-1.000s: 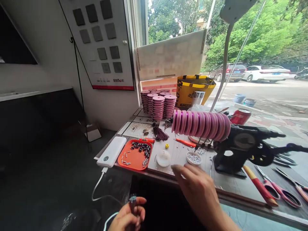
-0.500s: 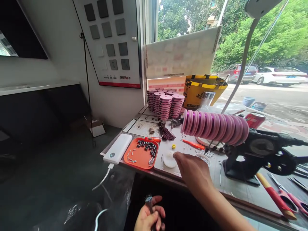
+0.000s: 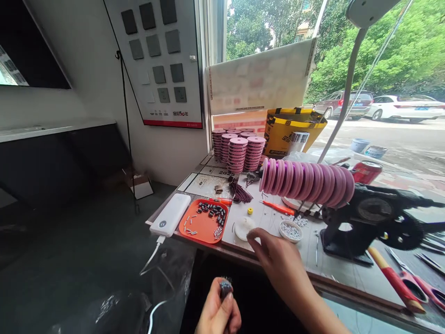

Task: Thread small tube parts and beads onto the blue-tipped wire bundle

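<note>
Small dark bundle with blue-grey tufted tip [image 3: 225, 287] sits low, below dark wooden table edge [image 3: 229, 252], gripped between thumb and fingers of left hand [image 3: 220, 308]. Loose grip could drop it into darkness beneath. Right hand [image 3: 276, 253] curled, fingertips by round white disc [image 3: 242, 227]; from here can't tell whether anything's pinched. Knuckles near round white bowl [image 3: 291, 240] of small pale beads [image 3: 290, 228]: sideways knock might tip it, scattering beads. Shallow orange tray [image 3: 203, 232] farther left; careless bump could spill its black cylindrical parts [image 3: 219, 212].

The wall board [image 3: 164, 59] reads "50年"; table sheet [image 3: 201, 184], apparently "202".
</note>
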A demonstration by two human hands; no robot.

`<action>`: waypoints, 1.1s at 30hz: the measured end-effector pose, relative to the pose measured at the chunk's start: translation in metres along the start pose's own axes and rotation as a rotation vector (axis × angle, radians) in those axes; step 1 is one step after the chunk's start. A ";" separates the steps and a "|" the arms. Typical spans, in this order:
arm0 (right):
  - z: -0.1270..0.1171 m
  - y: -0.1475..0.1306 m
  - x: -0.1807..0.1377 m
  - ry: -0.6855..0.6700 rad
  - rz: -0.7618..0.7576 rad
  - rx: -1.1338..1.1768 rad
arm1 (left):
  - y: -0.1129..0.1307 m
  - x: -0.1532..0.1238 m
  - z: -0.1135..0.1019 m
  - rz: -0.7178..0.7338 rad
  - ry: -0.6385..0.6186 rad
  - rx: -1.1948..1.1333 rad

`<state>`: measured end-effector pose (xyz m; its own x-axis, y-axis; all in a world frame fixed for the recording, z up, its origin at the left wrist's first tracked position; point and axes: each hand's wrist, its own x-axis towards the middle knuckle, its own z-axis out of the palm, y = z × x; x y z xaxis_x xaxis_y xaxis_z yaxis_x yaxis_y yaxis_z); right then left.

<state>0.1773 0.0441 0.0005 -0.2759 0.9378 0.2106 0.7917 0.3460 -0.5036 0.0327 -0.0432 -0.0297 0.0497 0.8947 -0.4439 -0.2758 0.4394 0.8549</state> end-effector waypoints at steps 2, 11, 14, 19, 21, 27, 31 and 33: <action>0.008 0.002 -0.023 0.121 -0.092 0.232 | 0.000 0.000 0.002 0.004 -0.010 -0.025; 0.045 0.002 -0.075 0.446 -0.417 0.165 | -0.006 0.000 0.003 -0.073 0.069 -0.178; 0.046 0.003 -0.076 0.459 -0.402 0.165 | -0.009 -0.001 0.003 -0.098 0.107 -0.204; 0.046 0.004 -0.079 0.488 -0.378 0.164 | -0.014 -0.003 0.004 -0.039 0.332 -0.196; 0.047 0.004 -0.080 0.488 -0.383 0.159 | -0.018 -0.003 0.004 0.010 0.397 -0.146; 0.049 0.004 -0.079 0.480 -0.401 0.149 | -0.032 -0.002 -0.005 0.158 0.451 0.117; 0.048 0.004 -0.077 0.468 -0.387 0.166 | -0.034 0.000 -0.007 0.398 0.403 0.428; 0.048 0.003 -0.076 0.466 -0.372 0.179 | -0.034 0.000 -0.006 0.535 0.348 0.575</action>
<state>0.1747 -0.0245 -0.0576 -0.2172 0.6568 0.7221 0.5734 0.6845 -0.4501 0.0368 -0.0587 -0.0604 -0.2719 0.9589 0.0809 0.3560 0.0222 0.9342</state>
